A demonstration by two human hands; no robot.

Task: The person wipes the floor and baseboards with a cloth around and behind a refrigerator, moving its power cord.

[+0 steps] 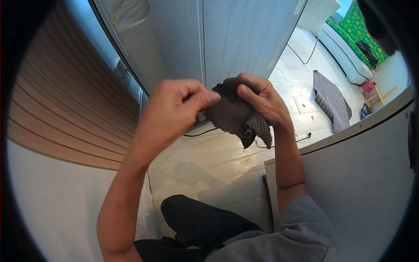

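A ragged dark brown piece of cloth-like material [229, 109] hangs in front of me, torn along its edges, with a textured flap folded over at its lower right. My right hand [264, 98] grips its upper right part, thumb on the near face. At its upper left edge, my left hand [181, 102] is closed, thumb pressed against the curled fingers; whatever is between them is too small to make out. Behind the piece stands a pale grey-blue panel door [179, 39].
Slatted brown wood [65, 105] curves along the left. A black cable [200, 133] lies on the pale floor [187, 170]. At right stand a grey panel [362, 166] and, beyond it, a striped mat [331, 100], a white sofa-like piece [347, 54] and a small wooden stand [380, 95].
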